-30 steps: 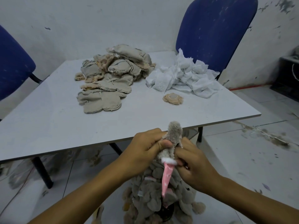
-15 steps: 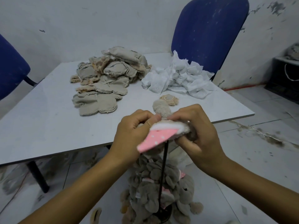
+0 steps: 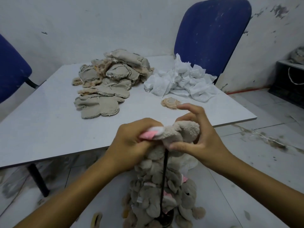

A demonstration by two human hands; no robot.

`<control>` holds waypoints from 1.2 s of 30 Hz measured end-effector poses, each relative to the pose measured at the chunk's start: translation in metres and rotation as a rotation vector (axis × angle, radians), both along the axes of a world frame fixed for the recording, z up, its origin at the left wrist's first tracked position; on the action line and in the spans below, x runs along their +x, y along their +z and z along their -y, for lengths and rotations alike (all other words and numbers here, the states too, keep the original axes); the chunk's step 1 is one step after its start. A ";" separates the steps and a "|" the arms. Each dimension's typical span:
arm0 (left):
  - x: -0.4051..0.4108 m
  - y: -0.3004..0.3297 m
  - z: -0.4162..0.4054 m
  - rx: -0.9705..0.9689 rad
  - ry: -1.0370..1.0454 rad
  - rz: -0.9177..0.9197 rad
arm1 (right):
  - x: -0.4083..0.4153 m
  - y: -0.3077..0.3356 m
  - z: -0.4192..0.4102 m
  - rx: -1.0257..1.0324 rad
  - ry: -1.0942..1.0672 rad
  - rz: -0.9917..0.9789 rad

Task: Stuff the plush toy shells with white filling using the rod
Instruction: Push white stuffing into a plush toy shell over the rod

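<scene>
A grey plush piece (image 3: 179, 132) with a pink and white end sits on top of the black upright rod (image 3: 163, 181). My left hand (image 3: 131, 143) grips its pink end. My right hand (image 3: 199, 137) holds the grey side with thumb and lower fingers, the upper fingers lifted. On the white table (image 3: 49, 129) lie a heap of flat beige shells (image 3: 108, 83) and a pile of white filling (image 3: 179, 79). A small beige piece (image 3: 170, 102) lies alone near the filling.
Grey stuffed plush parts (image 3: 156, 195) are piled on the floor around the rod's base. Blue chairs stand behind the table (image 3: 212, 33) and at the left (image 3: 11, 71). A dark shelf unit (image 3: 287, 79) stands at the right wall.
The plush piece has been turned on the rod so its grey end points right and the pink end left. My right hand has opened its upper fingers.
</scene>
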State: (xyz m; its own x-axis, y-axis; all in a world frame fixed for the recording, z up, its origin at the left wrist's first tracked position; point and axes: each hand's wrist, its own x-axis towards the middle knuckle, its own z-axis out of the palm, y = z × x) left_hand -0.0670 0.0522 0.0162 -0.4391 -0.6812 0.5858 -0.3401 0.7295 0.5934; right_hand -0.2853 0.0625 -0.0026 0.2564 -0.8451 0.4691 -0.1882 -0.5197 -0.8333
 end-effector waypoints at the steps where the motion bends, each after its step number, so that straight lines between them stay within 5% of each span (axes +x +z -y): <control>1: 0.001 -0.003 0.000 0.123 0.023 -0.144 | -0.002 -0.003 0.000 0.062 0.045 -0.025; 5: -0.004 -0.011 -0.003 0.433 -0.011 -0.404 | -0.002 -0.004 -0.001 0.027 0.032 -0.017; 8: 0.001 -0.008 0.001 0.429 -0.011 -0.301 | -0.004 0.006 0.000 -0.058 -0.079 0.143; 13: 0.008 -0.010 0.002 0.425 0.045 0.082 | 0.004 0.009 -0.002 -0.116 -0.062 -0.106; 21: -0.006 0.005 0.002 0.356 -0.049 -0.355 | -0.011 0.005 0.001 -0.023 0.002 -0.240; 25: 0.005 -0.006 -0.001 0.507 -0.025 -0.143 | -0.016 0.008 -0.002 -0.034 -0.057 -0.048; 29: -0.001 0.004 -0.001 0.415 -0.117 -0.102 | -0.006 0.011 -0.005 -0.086 -0.073 -0.082; 34: -0.010 0.008 -0.006 0.296 -0.163 -0.264 | -0.004 0.012 -0.008 -0.158 -0.070 -0.043; 36: 0.000 -0.001 -0.002 0.182 -0.119 -0.121 | -0.007 0.008 -0.009 -0.105 -0.007 -0.031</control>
State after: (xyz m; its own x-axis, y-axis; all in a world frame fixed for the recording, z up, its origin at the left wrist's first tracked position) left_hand -0.0670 0.0540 0.0150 -0.4570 -0.7280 0.5111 -0.1766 0.6374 0.7500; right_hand -0.2919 0.0713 0.0055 0.2666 -0.7933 0.5474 -0.2169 -0.6027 -0.7679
